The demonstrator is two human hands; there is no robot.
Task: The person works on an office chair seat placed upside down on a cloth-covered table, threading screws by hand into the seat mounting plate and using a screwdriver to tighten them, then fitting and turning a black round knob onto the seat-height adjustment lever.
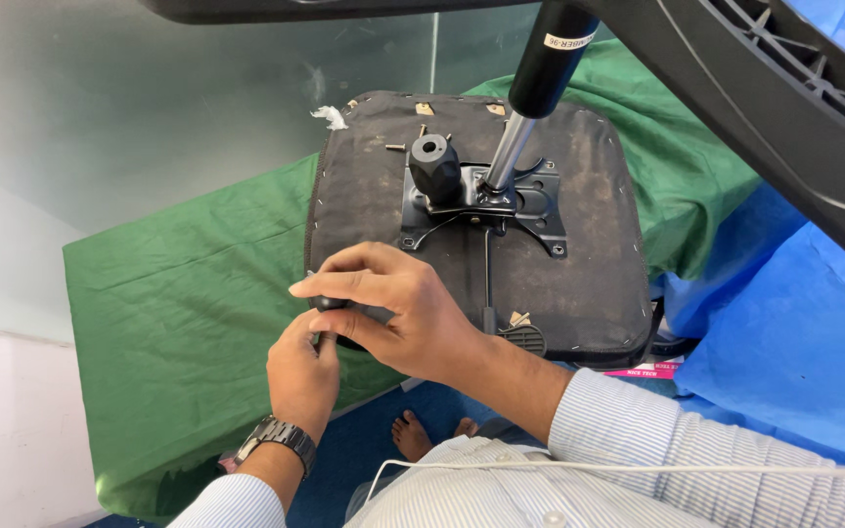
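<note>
Head view: both hands pinch a small black part at the near edge of an upturned seat.

Right hand (403,313) curls its fingers (339,286) closed over the black part (330,304); left hand (302,372), at 7 o'clock of it, grips from below, fingers together. Seat underside (589,254) lies on green cloth (188,313); its mechanism plate (530,200) sits at 1 o'clock of the hands.

Even, fairly bright indoor light from above; shadows are soft and short, gathering under the hands and beside the black knob (434,166). A pale sheen runs down the metal shaft (507,156). Focus is sharp at centre; the dark chair base (784,108) near the lens looks slightly soft.
</note>
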